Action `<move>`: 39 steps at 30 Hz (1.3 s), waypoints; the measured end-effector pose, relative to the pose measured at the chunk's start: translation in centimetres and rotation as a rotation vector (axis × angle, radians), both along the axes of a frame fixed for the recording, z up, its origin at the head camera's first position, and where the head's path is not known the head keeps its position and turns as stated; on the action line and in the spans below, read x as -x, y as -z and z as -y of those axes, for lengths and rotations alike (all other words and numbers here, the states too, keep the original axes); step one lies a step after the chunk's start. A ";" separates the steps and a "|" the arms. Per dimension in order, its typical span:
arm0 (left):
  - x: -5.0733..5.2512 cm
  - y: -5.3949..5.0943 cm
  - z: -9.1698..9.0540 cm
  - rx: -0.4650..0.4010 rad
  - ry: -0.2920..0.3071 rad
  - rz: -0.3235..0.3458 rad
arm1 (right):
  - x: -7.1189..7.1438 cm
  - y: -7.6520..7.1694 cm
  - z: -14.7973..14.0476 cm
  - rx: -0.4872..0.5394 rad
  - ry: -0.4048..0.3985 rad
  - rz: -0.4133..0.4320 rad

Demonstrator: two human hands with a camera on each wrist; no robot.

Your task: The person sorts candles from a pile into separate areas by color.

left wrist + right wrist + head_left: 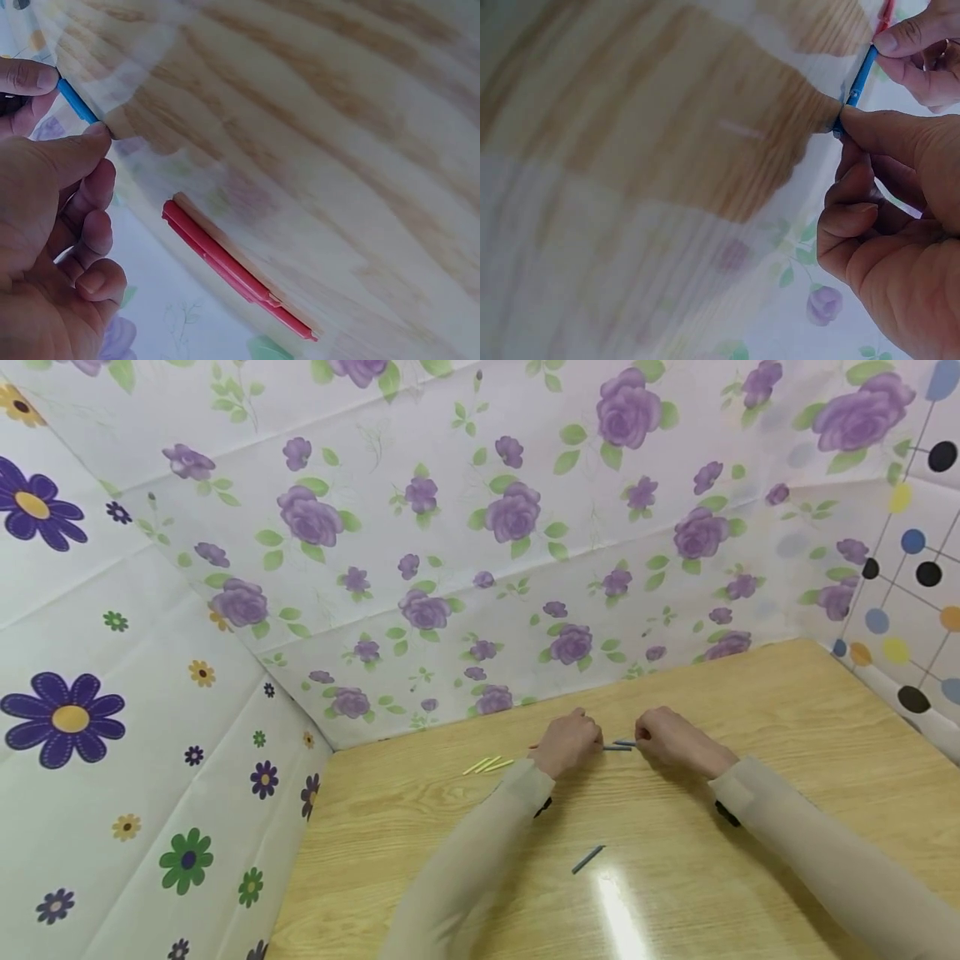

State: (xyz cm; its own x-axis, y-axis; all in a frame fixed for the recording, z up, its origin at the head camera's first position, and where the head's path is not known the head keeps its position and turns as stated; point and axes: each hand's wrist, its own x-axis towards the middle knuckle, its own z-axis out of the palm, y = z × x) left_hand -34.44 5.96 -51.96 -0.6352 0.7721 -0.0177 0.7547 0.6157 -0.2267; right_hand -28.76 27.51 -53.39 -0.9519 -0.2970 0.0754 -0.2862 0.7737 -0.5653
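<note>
Toward the back of the table, my left hand point(567, 742) and right hand point(677, 742) face each other. Between them lie slim blue plastic sticks point(618, 748), at least two, side by side. In the left wrist view my left thumb and fingertips pinch one end of the blue sticks point(77, 101). The right wrist view shows my right thumb and fingers pinching the other end of the blue sticks point(862, 75). Two red plastic sticks point(225, 259) lie together beside my left hand, mostly hidden behind it in the head view.
Several yellow sticks point(487, 765) lie left of my left hand. A single blue stick point(588, 859) rests nearer me on the wooden table point(405, 835). Flowered cloth point(465, 560) hangs behind the table, with more cloth at both sides.
</note>
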 end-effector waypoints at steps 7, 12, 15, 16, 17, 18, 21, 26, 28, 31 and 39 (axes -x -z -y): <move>-0.1 -0.1 0.0 -0.001 -0.006 0.000 | 0.0 0.1 -0.1 -0.001 -0.004 -0.028; -0.1 -0.3 0.0 0.005 -0.019 0.015 | 0.1 0.0 -0.1 -0.001 -0.010 -0.034; -0.2 -0.4 0.0 0.000 -0.038 0.037 | 0.1 0.0 -0.2 -0.001 -0.014 -0.027; -0.2 -0.5 0.0 -0.005 -0.045 0.046 | 0.1 0.0 -0.2 -0.002 -0.016 -0.026; -0.2 -0.5 0.1 -0.010 -0.052 0.055 | 0.1 0.1 -0.2 -0.002 -0.018 -0.025; -0.2 -0.6 0.2 -0.017 -0.058 0.066 | 0.1 0.1 -0.2 0.000 -0.019 -0.025; -0.3 -0.9 0.4 -0.049 -0.074 0.101 | 0.1 0.1 -0.2 0.005 -0.016 -0.020; -0.5 -1.3 0.9 -0.148 -0.086 0.140 | -0.1 -0.1 -0.4 0.015 -0.018 -0.010; -0.5 -1.4 1.2 -0.175 -0.094 0.140 | -0.2 -0.3 -0.4 0.023 -0.022 0.001; -0.6 -1.3 1.4 -0.185 -0.102 0.128 | -0.3 -0.6 -0.5 0.032 -0.017 0.013; -0.9 -1.6 2.4 -0.192 -0.105 0.125 | -0.8 -0.9 -0.8 0.006 -0.006 -0.031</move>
